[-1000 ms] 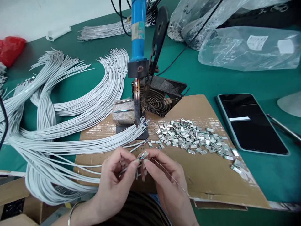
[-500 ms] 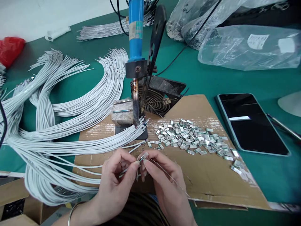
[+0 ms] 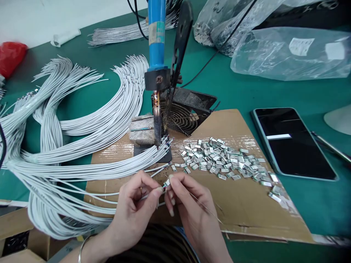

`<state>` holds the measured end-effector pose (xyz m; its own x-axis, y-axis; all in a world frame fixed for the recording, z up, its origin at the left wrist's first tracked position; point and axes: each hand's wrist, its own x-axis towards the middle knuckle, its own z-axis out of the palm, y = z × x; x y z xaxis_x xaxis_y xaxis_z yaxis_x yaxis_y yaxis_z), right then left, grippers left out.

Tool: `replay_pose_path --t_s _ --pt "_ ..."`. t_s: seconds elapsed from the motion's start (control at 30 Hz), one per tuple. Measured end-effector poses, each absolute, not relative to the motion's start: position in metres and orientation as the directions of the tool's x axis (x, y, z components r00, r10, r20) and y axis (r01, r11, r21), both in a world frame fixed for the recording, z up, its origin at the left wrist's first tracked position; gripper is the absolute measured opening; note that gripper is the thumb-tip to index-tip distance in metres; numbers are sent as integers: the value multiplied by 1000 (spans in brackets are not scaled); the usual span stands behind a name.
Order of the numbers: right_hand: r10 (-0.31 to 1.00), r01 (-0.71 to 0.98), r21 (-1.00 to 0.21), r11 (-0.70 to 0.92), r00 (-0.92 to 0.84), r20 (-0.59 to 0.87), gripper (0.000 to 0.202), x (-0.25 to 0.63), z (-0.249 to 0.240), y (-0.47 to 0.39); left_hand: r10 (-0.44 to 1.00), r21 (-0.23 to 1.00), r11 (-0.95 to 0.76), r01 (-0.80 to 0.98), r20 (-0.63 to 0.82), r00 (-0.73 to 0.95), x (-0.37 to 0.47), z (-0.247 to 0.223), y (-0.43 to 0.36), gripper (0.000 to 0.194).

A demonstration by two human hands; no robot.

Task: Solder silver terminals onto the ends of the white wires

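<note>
Low in the middle of the view, my two hands meet over the cardboard. A white cable [image 3: 144, 197] is pinched near its tip between the thumb and forefinger of my left hand [image 3: 134, 208]. My right hand [image 3: 193, 208] grips a small metal connector [image 3: 166, 183] with a green part, right at the cable's end. Fingertips cover some of it, and whether wire and connector are joined I cannot tell. A thin solder wire [image 3: 204, 206] also runs through my right hand and trails to the lower right. Above the hands hangs a blue-handled soldering iron [image 3: 157, 51], tip down.
Loose metal connectors [image 3: 219, 159] lie heaped on the cardboard sheet [image 3: 246, 208]. White cable bundles [image 3: 90, 153] spread across the left. Behind the iron leans a black fan [image 3: 182, 113], beside a worn block [image 3: 142, 133]. A phone [image 3: 294, 142] lies right; plastic bags [image 3: 274, 54] sit behind.
My right thumb and forefinger have moved up over the connector, covering more of it. Its other fingers have spread lower. My left hand has barely moved.
</note>
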<state>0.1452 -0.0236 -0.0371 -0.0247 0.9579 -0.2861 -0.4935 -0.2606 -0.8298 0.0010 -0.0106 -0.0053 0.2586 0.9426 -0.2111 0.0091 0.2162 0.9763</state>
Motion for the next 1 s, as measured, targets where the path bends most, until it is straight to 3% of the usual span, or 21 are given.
replay_pose_path --t_s 0.3,0.43,0.53,0.6,0.63,0.73,0.87,1.0 --pt "987 -280 -954 -105 89 -135 36 147 -33 -24 927 959 283 -2 -273 257 0 -6 -7 26" --pt "984 -165 -985 -51 162 -78 37 147 -30 -24 896 919 395 6 -386 220 1 -3 -8 30" --pt "972 -62 -998 -28 229 -42 62 171 -32 -29 850 851 525 -5 -524 57 1 -1 -8 43" --pt "930 66 -997 -43 366 -16 84 208 -32 -37 809 809 587 -13 -587 34 -1 -5 -7 48" --pt "867 164 -983 -78 497 14 85 232 -31 -43 805 806 592 -8 -591 46 -3 -8 -6 49" --pt "554 424 -858 -290 805 211 55 318 -22 -60 816 830 556 54 -557 156 -12 -21 -3 47" --pt "335 418 -622 -663 908 253 19 429 -8 -55 853 889 440 127 -458 251 -17 -26 -6 38" --pt "420 423 -373 -826 903 94 41 498 1 -26 912 919 382 100 -393 119 -3 -9 -17 31"
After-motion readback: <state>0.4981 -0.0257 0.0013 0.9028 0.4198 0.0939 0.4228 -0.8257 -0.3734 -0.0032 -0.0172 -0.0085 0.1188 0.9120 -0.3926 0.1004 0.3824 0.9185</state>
